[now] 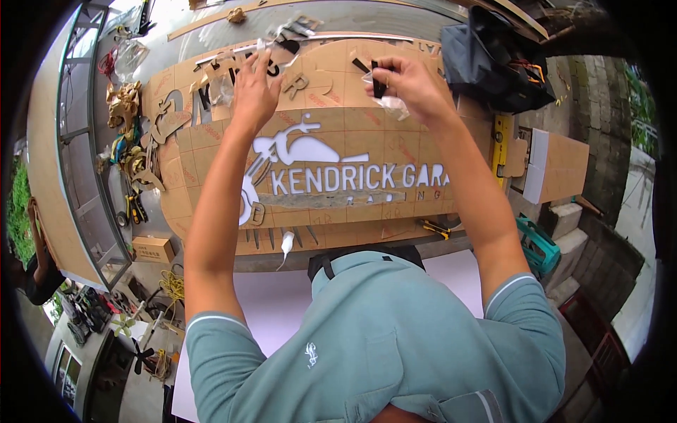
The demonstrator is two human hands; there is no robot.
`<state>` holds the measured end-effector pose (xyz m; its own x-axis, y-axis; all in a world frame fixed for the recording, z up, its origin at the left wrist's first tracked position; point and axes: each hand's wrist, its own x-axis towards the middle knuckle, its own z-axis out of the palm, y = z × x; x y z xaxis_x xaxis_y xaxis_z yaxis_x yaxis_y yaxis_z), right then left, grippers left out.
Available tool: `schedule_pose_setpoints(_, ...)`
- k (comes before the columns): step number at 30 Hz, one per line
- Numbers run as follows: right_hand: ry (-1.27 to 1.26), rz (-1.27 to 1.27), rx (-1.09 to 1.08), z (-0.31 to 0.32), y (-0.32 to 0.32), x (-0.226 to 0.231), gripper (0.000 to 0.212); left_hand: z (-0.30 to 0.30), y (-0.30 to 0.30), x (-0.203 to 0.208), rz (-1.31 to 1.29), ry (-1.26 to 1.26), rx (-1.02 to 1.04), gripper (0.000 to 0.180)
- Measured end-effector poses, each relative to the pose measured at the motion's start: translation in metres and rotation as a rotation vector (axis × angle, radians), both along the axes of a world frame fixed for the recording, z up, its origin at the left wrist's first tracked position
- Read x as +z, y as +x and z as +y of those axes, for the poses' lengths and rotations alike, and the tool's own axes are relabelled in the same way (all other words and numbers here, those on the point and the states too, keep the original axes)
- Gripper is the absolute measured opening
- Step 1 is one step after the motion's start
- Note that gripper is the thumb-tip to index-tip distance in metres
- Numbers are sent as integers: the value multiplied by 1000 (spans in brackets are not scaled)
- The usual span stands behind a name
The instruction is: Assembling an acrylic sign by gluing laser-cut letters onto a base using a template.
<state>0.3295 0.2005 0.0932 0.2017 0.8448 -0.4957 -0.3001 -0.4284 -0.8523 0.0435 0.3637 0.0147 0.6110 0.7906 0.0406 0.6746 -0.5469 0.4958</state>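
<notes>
My right hand (409, 84) is closed on a black cut-out letter (379, 80), pinched between thumb and fingers above the far part of the board. Crumpled clear plastic (392, 107) hangs just below that hand. My left hand (255, 88) is held out with its fingers apart, next to clear plastic bags (293, 32) and several loose cut-out letters (295, 86). Nearer to me, the brown paper-covered sign board (317, 134) shows a white motorbike shape (307, 151) and a row of white cut-out letters (338, 178).
A white glue bottle (287, 243) lies at the board's near edge, with a yellow cutter (435, 229) to its right. A yellow spirit level (501, 144), a cardboard box (557, 166) and a black bag (486, 60) are on the right. Pliers (135, 209) lie left. Another person's arm (42, 243) shows far left.
</notes>
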Motion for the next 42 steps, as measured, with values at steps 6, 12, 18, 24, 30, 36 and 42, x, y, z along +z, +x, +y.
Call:
schedule_pose_setpoints(6, -15, 3, -26, -88, -15, 24, 21, 25, -31, -25, -123, -338, 221, 48)
schedule_pose_setpoints(12, -83, 28, -51, -170, -23, 16, 23, 14, -2, -29, 19, -130, 282, 38)
schedule_pose_setpoints(18, -144, 46, -118, -204, -17, 14, 25, 10, 1, -33, 250, 142, 341, 32)
schedule_pose_setpoints(24, -176, -13, -166, -192, -23, 8, 26, 26, 22, -32, 182, 216, 278, 29)
schedule_pose_setpoints(30, -201, -19, -70, -194, -48, 20, 25, 50, 41, -59, 61, -61, 391, 34)
schedule_pose_setpoints(36, -269, -33, -40, -195, -55, 26, 24, 68, 57, -81, 205, -52, 325, 31)
schedule_pose_setpoints(42, -211, -65, 43, -196, -59, 21, 22, 84, 48, -85, 58, -214, 362, 21)
